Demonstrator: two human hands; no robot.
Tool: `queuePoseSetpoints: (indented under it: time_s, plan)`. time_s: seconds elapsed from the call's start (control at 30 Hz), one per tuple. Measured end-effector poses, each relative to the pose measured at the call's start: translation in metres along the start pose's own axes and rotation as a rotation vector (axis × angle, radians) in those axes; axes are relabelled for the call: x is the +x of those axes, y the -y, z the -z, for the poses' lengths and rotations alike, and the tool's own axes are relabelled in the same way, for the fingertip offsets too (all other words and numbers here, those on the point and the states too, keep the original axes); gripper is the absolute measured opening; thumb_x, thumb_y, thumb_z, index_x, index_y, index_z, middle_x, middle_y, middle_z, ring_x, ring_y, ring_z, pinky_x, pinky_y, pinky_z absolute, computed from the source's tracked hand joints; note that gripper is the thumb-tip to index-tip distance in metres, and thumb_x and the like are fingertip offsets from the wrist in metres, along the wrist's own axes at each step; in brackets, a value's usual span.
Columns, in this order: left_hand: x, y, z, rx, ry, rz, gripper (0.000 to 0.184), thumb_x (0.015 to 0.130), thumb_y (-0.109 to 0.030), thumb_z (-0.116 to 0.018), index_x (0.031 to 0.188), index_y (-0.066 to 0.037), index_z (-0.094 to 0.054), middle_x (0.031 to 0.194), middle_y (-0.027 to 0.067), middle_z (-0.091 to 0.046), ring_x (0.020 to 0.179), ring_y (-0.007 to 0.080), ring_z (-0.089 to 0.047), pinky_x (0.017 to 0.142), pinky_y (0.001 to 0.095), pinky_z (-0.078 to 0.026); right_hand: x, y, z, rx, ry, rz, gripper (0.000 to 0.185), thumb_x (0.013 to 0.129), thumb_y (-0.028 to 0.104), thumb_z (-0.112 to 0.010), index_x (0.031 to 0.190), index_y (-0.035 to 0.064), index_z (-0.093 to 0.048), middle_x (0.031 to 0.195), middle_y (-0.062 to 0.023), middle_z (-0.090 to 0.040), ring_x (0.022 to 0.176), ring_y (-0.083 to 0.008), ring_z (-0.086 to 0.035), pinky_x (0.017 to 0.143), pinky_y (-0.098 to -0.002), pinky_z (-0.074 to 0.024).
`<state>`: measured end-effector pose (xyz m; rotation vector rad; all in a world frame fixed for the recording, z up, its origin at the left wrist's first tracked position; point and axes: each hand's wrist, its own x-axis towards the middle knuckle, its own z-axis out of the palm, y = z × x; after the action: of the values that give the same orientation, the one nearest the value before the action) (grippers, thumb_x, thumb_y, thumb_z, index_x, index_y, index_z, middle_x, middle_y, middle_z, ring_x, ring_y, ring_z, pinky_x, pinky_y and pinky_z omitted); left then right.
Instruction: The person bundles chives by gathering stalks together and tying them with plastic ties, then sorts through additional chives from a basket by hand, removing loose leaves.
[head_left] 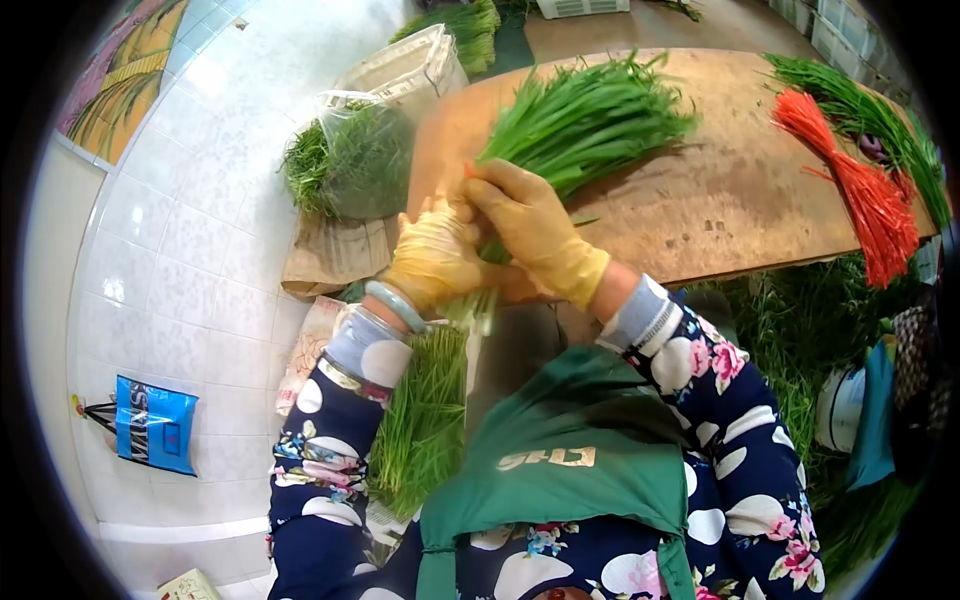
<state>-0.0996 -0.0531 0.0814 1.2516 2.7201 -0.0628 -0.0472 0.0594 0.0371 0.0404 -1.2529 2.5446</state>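
Note:
A bunch of garlic chives lies slantwise over the near left part of the wooden table, its leafy end pointing away and its pale stem ends towards me. My left hand, in a yellow glove, is closed around the lower stems. Pressed together close beside it are the gloved fingers of my right hand, at the near side of the bunch. A small bit of red tie shows at the right hand's fingertips. Where it passes around the stems is hidden by both hands.
A bundle of red ties lies on the wooden table at the right, beside more greens. Left of the table stand a bag of greens and a white crate. More chives lie below my left arm.

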Motion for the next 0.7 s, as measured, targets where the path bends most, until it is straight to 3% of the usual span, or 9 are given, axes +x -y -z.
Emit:
queuePoseSetpoints:
  time_s: [0.03, 0.13, 0.2, 0.33, 0.47, 0.53, 0.57, 0.67, 0.7]
  plan:
    - [0.002, 0.011, -0.007, -0.031, -0.112, -0.010, 0.093, 0.058, -0.061, -0.076, 0.131, -0.011, -0.050, 0.123, 0.0170, -0.055, 0.119, 0.0344, -0.051, 0.102, 0.0539, -0.034, 0.008, -0.006, 0.000, -0.037, 0.020, 0.053, 0.013, 0.096, 0.013, -0.053, 0.092, 0.0030, -0.059, 0.075, -0.0017, -0.058, 0.062, -0.0077, -0.053, 0.056, -0.0218, -0.0459]
    - [0.012, 0.018, 0.003, -0.132, 0.118, 0.095, 0.084, 0.063, -0.056, -0.076, 0.126, -0.009, -0.051, 0.113, 0.0176, -0.060, 0.111, 0.0343, -0.057, 0.097, 0.0473, -0.042, 0.005, 0.000, -0.001, 0.009, 0.014, 0.029, 0.012, 0.094, 0.010, -0.053, 0.092, 0.0005, -0.059, 0.075, -0.0067, -0.060, 0.067, -0.0132, -0.056, 0.061, -0.0263, -0.0470]
    - [0.041, 0.080, -0.061, 0.161, 0.038, -0.289, 0.095, 0.067, -0.053, -0.074, 0.139, -0.005, -0.036, 0.119, 0.0225, -0.056, 0.110, 0.0381, -0.056, 0.093, 0.0427, -0.046, -0.022, 0.001, -0.001, -0.653, 0.165, 0.313, 0.011, 0.093, 0.008, -0.054, 0.093, -0.0022, -0.058, 0.076, -0.0141, -0.060, 0.069, -0.0214, -0.056, 0.066, -0.0328, -0.0475]
    - [0.017, 0.019, -0.016, 0.021, 0.053, 0.101, 0.115, 0.067, -0.049, -0.072, 0.148, 0.002, -0.009, 0.127, 0.0290, -0.046, 0.114, 0.0400, -0.053, 0.093, 0.0439, -0.046, -0.072, 0.008, 0.035, -0.741, 0.243, 0.277, 0.010, 0.091, 0.007, -0.055, 0.095, -0.0019, -0.057, 0.080, -0.0212, -0.058, 0.071, -0.0312, -0.057, 0.068, -0.0378, -0.0468]
    - [0.018, 0.017, -0.011, 0.042, 0.106, 0.124, 0.117, 0.063, -0.042, -0.075, 0.148, 0.001, -0.008, 0.126, 0.0325, -0.044, 0.115, 0.0427, -0.051, 0.095, 0.0438, -0.045, -0.090, -0.003, 0.050, -0.855, 0.269, 0.343, 0.010, 0.090, 0.007, -0.057, 0.096, -0.0012, -0.058, 0.082, -0.0212, -0.059, 0.073, -0.0328, -0.058, 0.068, -0.0380, -0.0472]
    - [0.018, 0.013, -0.007, -0.005, 0.101, 0.147, 0.119, 0.060, -0.042, -0.078, 0.149, -0.001, -0.011, 0.126, 0.0324, -0.045, 0.115, 0.0426, -0.052, 0.097, 0.0424, -0.044, -0.090, 0.008, 0.047, -0.760, 0.338, 0.173, 0.009, 0.089, 0.007, -0.057, 0.096, 0.0007, -0.059, 0.083, -0.0170, -0.061, 0.074, -0.0317, -0.058, 0.068, -0.0376, -0.0485]
    - [0.018, 0.015, -0.010, 0.003, 0.059, 0.143, 0.119, 0.058, -0.043, -0.079, 0.148, -0.001, -0.013, 0.126, 0.0329, -0.046, 0.117, 0.0421, -0.051, 0.098, 0.0423, -0.044, -0.098, 0.025, 0.049, -0.605, 0.353, -0.212, 0.010, 0.088, 0.006, -0.058, 0.096, 0.0005, -0.059, 0.083, -0.0136, -0.062, 0.075, -0.0299, -0.059, 0.068, -0.0363, -0.0497]
    - [0.027, 0.032, -0.019, -0.021, -0.097, -0.112, 0.116, 0.059, -0.043, -0.078, 0.147, -0.001, -0.016, 0.122, 0.0313, -0.052, 0.116, 0.0416, -0.052, 0.096, 0.0420, -0.045, -0.100, 0.057, 0.051, -0.475, 0.288, -0.080, 0.010, 0.091, 0.009, -0.056, 0.095, 0.0013, -0.060, 0.084, -0.0114, -0.063, 0.071, -0.0235, -0.059, 0.064, -0.0329, -0.0492]
    - [0.021, 0.018, -0.003, -0.022, 0.056, 0.080, 0.113, 0.059, -0.041, -0.078, 0.147, -0.001, -0.020, 0.117, 0.0284, -0.058, 0.112, 0.0411, -0.055, 0.094, 0.0410, -0.046, -0.098, 0.058, 0.057, -0.515, 0.299, 0.061, 0.011, 0.093, 0.012, -0.055, 0.095, 0.0020, -0.060, 0.085, -0.0105, -0.064, 0.070, -0.0205, -0.058, 0.061, -0.0313, -0.0486]
